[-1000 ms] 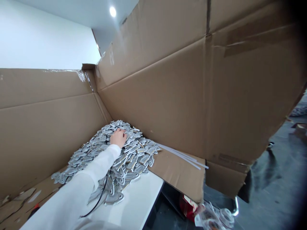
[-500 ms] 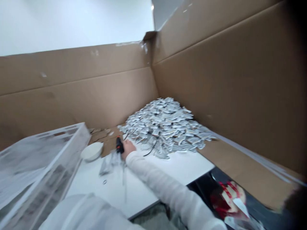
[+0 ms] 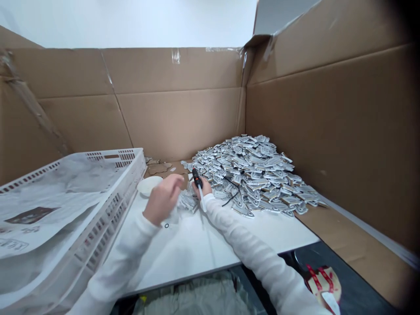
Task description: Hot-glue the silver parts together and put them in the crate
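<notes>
A black, orange-accented glue gun (image 3: 197,177), white glue stick (image 3: 202,201) protruding from its rear, sits tilted in the right hand (image 3: 204,188)

The right hand (image 3: 206,187) has left the top of the metal pile (image 3: 254,173) and now holds the glue gun (image 3: 197,177) at its left edge; the left hand (image 3: 164,199) has appeared farther left of the pile.

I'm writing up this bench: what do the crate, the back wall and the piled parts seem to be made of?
Crate: smooth white plastic, judging by its regular moulded slots.
Back wall: matte brown cardboard, with straight creases and shiny tape.
Piled parts: silvery grey with pale edges, perhaps metal, though plastic is possible.
</notes>
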{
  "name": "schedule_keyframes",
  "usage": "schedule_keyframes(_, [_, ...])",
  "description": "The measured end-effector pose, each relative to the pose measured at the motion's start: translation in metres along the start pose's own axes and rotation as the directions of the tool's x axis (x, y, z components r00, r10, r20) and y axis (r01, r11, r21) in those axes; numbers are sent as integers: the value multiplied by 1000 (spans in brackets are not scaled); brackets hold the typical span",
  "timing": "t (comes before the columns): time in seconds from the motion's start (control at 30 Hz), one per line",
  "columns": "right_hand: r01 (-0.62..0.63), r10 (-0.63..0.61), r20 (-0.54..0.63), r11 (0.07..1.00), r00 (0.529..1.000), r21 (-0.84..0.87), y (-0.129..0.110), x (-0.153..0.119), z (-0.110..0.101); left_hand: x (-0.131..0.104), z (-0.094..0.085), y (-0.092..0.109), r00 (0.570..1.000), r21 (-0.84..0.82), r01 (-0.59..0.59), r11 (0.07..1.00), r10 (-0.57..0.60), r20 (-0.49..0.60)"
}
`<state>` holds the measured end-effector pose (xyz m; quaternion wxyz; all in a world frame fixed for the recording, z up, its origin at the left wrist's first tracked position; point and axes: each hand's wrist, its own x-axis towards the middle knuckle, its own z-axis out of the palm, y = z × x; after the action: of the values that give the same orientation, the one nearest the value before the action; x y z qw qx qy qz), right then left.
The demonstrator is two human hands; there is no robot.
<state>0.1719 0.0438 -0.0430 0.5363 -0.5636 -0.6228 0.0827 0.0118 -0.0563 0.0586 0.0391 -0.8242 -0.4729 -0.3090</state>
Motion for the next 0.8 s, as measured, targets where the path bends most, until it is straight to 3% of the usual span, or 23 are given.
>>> schedule_keyframes(0.03, [6, -6, -3, 1000, 1000, -1, 1, -1, 1, 3, 6, -18, 989, 55, 136, 989, -139, 53])
schedule_keyframes(0.1, [18, -18, -9, 1000, 1000, -9, 2, -2, 3, 2, 20, -50, 893, 211, 334, 919, -380, 240])
schedule_keyframes(0.17, [33, -33, -6, 999, 999, -18, 2, -3, 5, -4, 36, -70, 821, 239, 377, 895, -442, 360])
schedule_keyframes(0.2, [40, -40, -1, 999, 999, -19, 2, -4, 5, -8, 43, -76, 812, 217, 379, 900, -435, 390])
schedule_keyframes(0.37, [44, -44, 6, 999, 999, -7, 0, -6, 4, -21, 57, -78, 865, -127, 402, 907, -331, 377])
schedule_keyframes(0.53, [46, -46, 6, 999, 999, -3, -2, -7, 5, -22, 59, -81, 881, -462, 462, 757, -334, 335])
schedule_keyframes(0.67, [46, -46, 2, 999, 999, -6, -3, -6, 6, -25, 65, -84, 858, -293, 485, 824, -382, 344])
schedule_keyframes(0.73, [47, -47, 14, 999, 999, -8, -4, -6, 6, -26, 68, -83, 860, -214, 429, 878, -325, 393])
schedule_keyframes(0.8, [51, -51, 27, 999, 998, -9, -4, -6, 6, -26, 69, -79, 889, -196, 336, 921, -241, 390])
